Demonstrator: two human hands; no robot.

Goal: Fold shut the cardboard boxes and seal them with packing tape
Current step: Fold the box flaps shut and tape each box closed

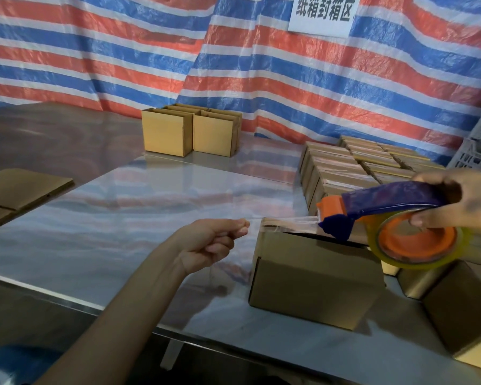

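1. The cardboard box sits on the shiny table, just right of the left hand and beneath the tape dispenser.
2. The left hand pinches the free end of the clear tape between thumb and forefinger, level with the box's top edge.
3. The right hand curls round the dispenser's handle above the box's right end.

My bare left forearm reaches in from the lower left. My left hand has its fingers curled, thumb and forefinger pinching the end of the tape strip. My right hand comes in from the right edge and grips the tape dispenser by its handle, one fingertip resting on the hub.
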